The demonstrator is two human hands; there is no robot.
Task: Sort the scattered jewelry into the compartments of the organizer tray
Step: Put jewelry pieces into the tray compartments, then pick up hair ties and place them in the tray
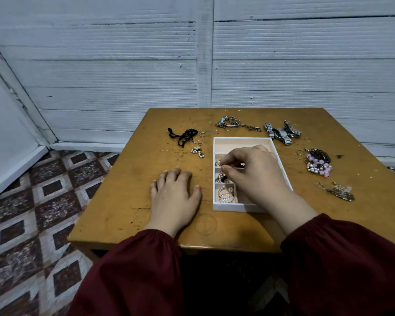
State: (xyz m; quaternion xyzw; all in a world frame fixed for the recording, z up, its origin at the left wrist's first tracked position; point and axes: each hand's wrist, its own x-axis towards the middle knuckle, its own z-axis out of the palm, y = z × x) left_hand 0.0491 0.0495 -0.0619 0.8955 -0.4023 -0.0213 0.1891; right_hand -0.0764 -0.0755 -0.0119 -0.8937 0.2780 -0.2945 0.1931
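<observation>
A white organizer tray (242,139) with a pale pink lining sits mid-table. Its left compartments hold small pieces and pearl hoops (225,195). My right hand (258,176) hovers over the tray, thumb and fingertips pinched together above a left compartment; a tiny piece between them is too small to make out. My left hand (176,195) rests flat on the table left of the tray. Scattered around lie a black cord necklace (184,136), pearl earrings (197,152), thin gold rings (202,132), silver bracelets (232,124), watches (282,132), a purple bead piece (318,164) and a dark pendant (341,192).
The wooden table (128,185) stands against a white panelled wall (192,65). A patterned tile floor (32,213) lies to the left. The table's near edge is by my dark red sleeves (135,270).
</observation>
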